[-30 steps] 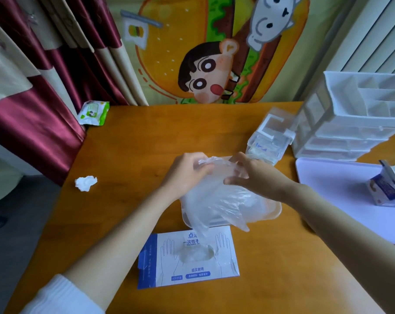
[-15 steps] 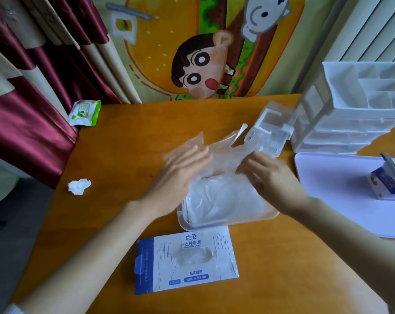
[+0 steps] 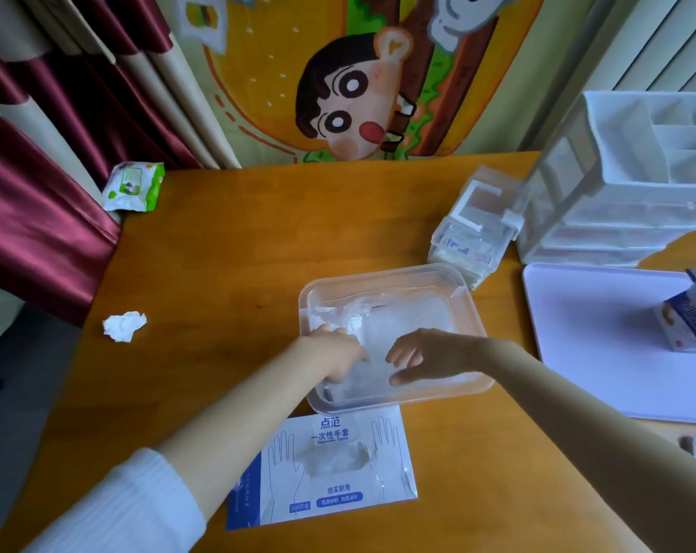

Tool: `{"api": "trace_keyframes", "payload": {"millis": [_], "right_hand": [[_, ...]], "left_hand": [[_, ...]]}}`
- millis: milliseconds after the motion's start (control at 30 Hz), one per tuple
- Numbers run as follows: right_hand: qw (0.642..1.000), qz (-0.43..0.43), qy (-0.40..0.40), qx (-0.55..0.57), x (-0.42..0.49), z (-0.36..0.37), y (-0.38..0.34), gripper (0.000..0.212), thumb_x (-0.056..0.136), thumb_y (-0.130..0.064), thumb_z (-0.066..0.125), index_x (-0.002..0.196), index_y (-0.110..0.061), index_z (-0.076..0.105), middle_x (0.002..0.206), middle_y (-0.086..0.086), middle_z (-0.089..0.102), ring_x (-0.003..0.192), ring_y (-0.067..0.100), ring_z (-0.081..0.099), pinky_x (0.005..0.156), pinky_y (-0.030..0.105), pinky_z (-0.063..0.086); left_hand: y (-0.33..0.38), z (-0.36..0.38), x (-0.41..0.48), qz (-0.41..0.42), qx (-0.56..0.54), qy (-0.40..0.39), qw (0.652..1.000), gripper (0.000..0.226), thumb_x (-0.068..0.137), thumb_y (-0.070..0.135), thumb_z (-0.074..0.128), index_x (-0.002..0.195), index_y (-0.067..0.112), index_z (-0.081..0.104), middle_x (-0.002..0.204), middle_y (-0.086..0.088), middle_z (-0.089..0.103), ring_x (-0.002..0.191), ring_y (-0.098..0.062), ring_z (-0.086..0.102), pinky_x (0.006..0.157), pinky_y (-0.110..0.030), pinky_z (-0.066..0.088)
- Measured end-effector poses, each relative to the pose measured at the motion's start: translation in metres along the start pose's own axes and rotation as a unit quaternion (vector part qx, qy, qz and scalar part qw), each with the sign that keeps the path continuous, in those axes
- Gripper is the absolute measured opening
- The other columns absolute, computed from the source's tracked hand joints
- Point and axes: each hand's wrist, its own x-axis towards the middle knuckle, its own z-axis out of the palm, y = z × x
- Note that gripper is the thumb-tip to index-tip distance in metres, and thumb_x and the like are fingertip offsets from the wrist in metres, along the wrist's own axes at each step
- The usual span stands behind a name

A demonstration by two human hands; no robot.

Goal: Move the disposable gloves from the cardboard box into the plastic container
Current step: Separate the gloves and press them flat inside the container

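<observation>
On the near edge of the wooden tabletop [image 3: 226, 249] lies a flat blue-and-white cardboard box [image 3: 338, 494], printed with outlines of hands. Clear plastic film shows in its oval opening.

Just beyond it, touching its far edge, sits a shallow clear plastic container [image 3: 474, 313]. The disposable gloves [image 3: 406, 313] lie inside it as a flattened, cloudy pile. Both forearms reach in from the near side. The left hand [image 3: 334, 353] rests on the near left of the pile with its fingers bent down onto the plastic; whether its grip pinches a glove cannot be told. The right hand [image 3: 428, 353] is beside it, its grip loose – fingers spread, their tips on the pile.

Left of the container, well apart, is a crumpled white tissue [image 3: 123, 325]. To the right lies a pale flat board [image 3: 602, 353] with a small carton [image 3: 689, 325] on it.

Farther back are a small clear lidded box [image 3: 474, 229] and, beside it, a white drawer organiser [image 3: 637, 185]. A green wipes pack [image 3: 133, 187] sits at the far left corner – behind it hang a dark red curtain [image 3: 39, 173] and a cartoon cloth [image 3: 358, 93].
</observation>
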Motion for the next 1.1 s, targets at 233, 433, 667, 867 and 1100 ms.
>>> {"api": "trace_keyframes", "payload": {"millis": [233, 433, 667, 867, 1100], "right_hand": [[0.962, -0.068, 0.214, -0.158, 0.019, 0.005, 0.005, 0.042, 0.091, -0.031, 0.061, 0.13, -0.023, 0.048, 0.13, -0.002, 0.051, 0.106, 0.015, 0.057, 0.091, 0.032, 0.047], [0.924, 0.042, 0.116, -0.361, 0.048, 0.023, 0.019, 0.093, 0.081, -0.037, 0.07, 0.148, -0.012, 0.011, 0.148, 0.014, 0.022, 0.13, 0.028, 0.037, 0.098, 0.037, 0.042], [0.879, 0.087, 0.137, -0.449, 0.05, 0.019, 0.027, 0.11, 0.075, -0.051, 0.07, 0.148, -0.004, 0.002, 0.145, 0.014, 0.024, 0.119, 0.023, 0.046, 0.094, 0.028, 0.043], [0.921, 0.079, 0.112, -0.365, 0.043, 0.011, 0.026, 0.1, 0.078, -0.035, 0.074, 0.148, -0.007, 0.01, 0.145, 0.015, 0.025, 0.124, 0.027, 0.044, 0.099, 0.034, 0.043], [0.935, -0.014, 0.275, -0.224, -0.001, -0.003, -0.009, 0.047, 0.097, -0.021, 0.05, 0.141, -0.017, 0.035, 0.142, 0.002, 0.04, 0.129, 0.022, 0.039, 0.098, 0.034, 0.039]], "left_hand": [[0.008, 0.005, 0.023, -0.035, -0.013, 0.188, 0.981, 0.062, 0.086, -0.009, 0.046, 0.143, 0.013, 0.031, 0.142, -0.015, 0.033, 0.132, -0.034, 0.031, 0.107, -0.042, 0.029], [0.015, 0.042, 0.061, -0.106, 0.06, 0.008, 0.992, 0.088, 0.096, 0.04, 0.049, 0.151, 0.02, -0.016, 0.158, -0.018, -0.016, 0.14, -0.051, 0.007, 0.111, -0.054, 0.022], [0.018, 0.043, 0.07, -0.12, 0.118, -0.013, 0.986, 0.089, 0.097, 0.032, 0.048, 0.148, 0.017, -0.024, 0.156, -0.021, -0.021, 0.138, -0.054, 0.014, 0.093, -0.04, 0.045], [0.018, 0.035, 0.057, -0.103, 0.135, -0.004, 0.985, 0.086, 0.094, 0.025, 0.054, 0.153, 0.013, -0.006, 0.157, -0.024, -0.002, 0.139, -0.048, 0.019, 0.109, -0.046, 0.029], [0.006, 0.008, -0.002, -0.039, 0.083, 0.203, 0.975, 0.043, 0.098, 0.021, 0.042, 0.14, 0.013, 0.037, 0.139, -0.009, 0.046, 0.129, -0.029, 0.039, 0.108, -0.042, 0.024]]}}
